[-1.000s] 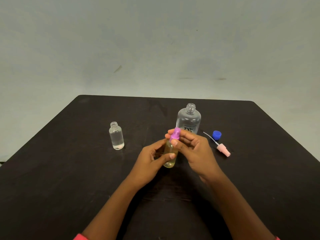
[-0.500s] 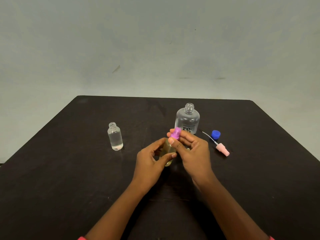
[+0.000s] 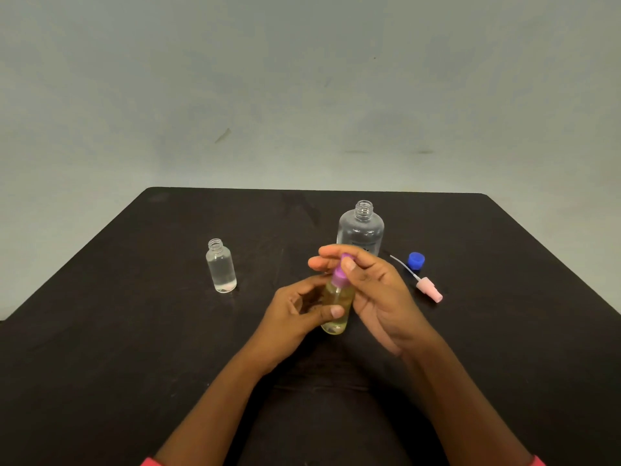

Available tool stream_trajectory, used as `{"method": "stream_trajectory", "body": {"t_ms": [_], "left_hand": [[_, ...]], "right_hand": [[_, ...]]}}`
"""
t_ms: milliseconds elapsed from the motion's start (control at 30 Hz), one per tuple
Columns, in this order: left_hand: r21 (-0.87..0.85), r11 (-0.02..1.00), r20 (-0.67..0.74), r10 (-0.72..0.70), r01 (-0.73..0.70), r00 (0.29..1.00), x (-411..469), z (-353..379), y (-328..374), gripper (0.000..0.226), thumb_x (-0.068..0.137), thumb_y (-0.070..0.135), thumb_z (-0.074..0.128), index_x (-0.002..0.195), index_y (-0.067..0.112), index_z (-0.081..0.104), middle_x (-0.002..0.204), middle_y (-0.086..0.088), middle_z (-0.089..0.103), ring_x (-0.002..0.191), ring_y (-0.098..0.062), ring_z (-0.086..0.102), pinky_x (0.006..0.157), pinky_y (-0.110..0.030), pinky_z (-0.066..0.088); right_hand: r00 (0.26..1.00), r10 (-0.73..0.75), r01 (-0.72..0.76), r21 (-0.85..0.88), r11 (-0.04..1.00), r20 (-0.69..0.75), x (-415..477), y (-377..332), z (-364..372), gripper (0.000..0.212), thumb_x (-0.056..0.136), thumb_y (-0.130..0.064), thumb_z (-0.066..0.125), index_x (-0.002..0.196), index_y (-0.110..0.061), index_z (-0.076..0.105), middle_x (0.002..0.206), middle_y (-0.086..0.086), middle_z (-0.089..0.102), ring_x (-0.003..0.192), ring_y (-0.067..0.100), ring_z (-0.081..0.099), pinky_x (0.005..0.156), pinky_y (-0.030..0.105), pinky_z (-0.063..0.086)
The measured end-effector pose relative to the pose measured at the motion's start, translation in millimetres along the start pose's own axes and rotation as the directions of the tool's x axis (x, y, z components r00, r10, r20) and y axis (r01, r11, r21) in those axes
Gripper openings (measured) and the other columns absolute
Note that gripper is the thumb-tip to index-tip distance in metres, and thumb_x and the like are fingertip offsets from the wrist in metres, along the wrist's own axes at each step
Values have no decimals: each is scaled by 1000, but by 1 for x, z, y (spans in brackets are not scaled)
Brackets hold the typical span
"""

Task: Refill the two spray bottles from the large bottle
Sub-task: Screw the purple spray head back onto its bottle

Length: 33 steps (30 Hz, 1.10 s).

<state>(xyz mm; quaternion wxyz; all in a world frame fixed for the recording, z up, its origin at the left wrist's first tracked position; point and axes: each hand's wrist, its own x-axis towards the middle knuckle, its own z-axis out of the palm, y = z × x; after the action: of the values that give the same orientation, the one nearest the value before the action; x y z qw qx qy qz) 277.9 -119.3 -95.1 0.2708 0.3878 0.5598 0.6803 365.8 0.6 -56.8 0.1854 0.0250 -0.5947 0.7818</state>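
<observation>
My left hand (image 3: 295,314) grips the body of a small yellowish spray bottle (image 3: 337,307) at the middle of the table. The fingers and thumb of my right hand (image 3: 376,290) pinch its purple spray cap (image 3: 339,273). Just behind them the large clear bottle (image 3: 361,230) stands upright with its neck open. A second small clear bottle (image 3: 220,266), uncapped and holding clear liquid, stands to the left.
A pink spray pump with a white tube (image 3: 426,286) lies on the black table (image 3: 134,348) to the right, next to a blue cap (image 3: 416,260). A grey wall rises behind the table's far edge.
My right hand has shifted its hold on the purple cap, the thumb now in front. The yellowish bottle has stayed in my left hand at the same spot.
</observation>
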Motion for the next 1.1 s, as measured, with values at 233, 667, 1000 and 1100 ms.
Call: {"method": "stream_trajectory", "body": {"t_ms": [233, 667, 1000, 1100], "left_hand": [[-63, 997, 58, -32, 36, 998, -1, -4, 0, 40, 78, 10, 70, 117, 3, 62, 111, -13, 69, 107, -22, 64, 90, -29, 50], [320, 947, -173, 73, -14, 982, 1, 1, -6, 41, 74, 12, 79, 109, 29, 65, 102, 13, 71, 98, -4, 66, 86, -21, 51], [230, 968, -599, 61, 99, 798, 8, -21, -12, 36, 73, 8, 79, 92, 32, 60, 94, 8, 70, 87, -3, 68, 78, -19, 50], [257, 961, -594, 73, 103, 801, 8, -21, -13, 36, 74, 10, 79, 91, 34, 59, 94, 9, 70, 87, -2, 67, 79, -18, 50]], "right_hand": [[997, -18, 13, -56, 998, -76, 0, 0, 1, 23, 86, -35, 64, 99, -18, 72, 98, 9, 71, 101, 22, 66, 90, 36, 53], [905, -114, 7, -253, 968, -411, 3, 14, 7, 24, 73, -12, 79, 91, -6, 63, 85, 6, 74, 81, 15, 71, 77, 29, 56], [544, -488, -159, -655, 739, -682, 3, -13, -45, 21, 89, -12, 62, 108, -19, 59, 100, -6, 64, 95, 9, 62, 87, 23, 50], [541, -408, -455, -664, 593, -736, -3, -15, -75, 28, 87, -15, 62, 115, -17, 57, 116, 2, 60, 111, 21, 55, 94, 36, 45]]}}
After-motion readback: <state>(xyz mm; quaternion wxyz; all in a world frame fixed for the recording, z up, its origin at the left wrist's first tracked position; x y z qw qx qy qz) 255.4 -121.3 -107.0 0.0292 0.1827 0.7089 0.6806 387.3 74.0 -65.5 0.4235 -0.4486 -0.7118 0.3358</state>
